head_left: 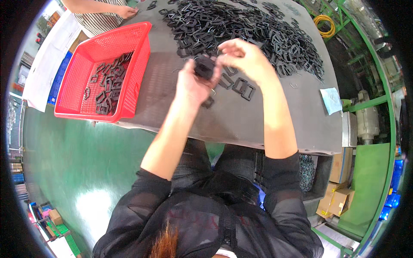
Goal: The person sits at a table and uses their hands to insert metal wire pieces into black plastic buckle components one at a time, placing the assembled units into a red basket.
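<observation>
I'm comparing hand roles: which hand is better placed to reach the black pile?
Probably the right hand: it is nearer the black pile, while the left hand holds black pieces.

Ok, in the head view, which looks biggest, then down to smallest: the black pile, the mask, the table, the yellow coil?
1. Table
2. Black pile
3. Mask and yellow coil: they look about alike, so I can't rank those two.

No readable text, labels, numbers or signs. Faint red marks (208,222), maybe lettering, on person's black top (193,241); illegible.
</observation>
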A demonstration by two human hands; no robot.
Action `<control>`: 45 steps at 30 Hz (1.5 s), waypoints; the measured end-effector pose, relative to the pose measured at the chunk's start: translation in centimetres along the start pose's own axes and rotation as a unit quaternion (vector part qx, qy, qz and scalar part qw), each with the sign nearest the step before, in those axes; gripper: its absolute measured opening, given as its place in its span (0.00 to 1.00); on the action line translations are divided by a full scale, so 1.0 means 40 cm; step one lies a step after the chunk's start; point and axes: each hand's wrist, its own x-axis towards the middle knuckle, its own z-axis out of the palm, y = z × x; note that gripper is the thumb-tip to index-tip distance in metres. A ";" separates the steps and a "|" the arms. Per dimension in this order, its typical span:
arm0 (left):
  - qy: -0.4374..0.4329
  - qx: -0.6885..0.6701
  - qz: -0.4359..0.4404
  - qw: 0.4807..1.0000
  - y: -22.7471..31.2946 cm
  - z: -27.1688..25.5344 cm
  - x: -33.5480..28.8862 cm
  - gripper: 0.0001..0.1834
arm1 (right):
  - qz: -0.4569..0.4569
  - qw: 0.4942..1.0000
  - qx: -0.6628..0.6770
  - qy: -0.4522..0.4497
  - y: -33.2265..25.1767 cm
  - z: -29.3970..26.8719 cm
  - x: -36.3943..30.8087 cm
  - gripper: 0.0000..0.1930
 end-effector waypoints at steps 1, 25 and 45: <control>-0.102 -0.048 -0.060 0.992 0.067 -0.012 0.002 0.21 | -0.007 0.998 0.014 0.056 0.014 -0.020 0.009 0.16; -0.144 0.846 0.327 0.395 0.039 -0.002 -0.036 0.14 | 0.169 0.973 0.000 0.159 0.214 -0.135 -0.015 0.13; -0.128 0.850 0.417 0.295 -0.032 0.032 0.273 0.14 | 0.087 0.821 0.499 0.262 0.233 -0.133 -0.069 0.07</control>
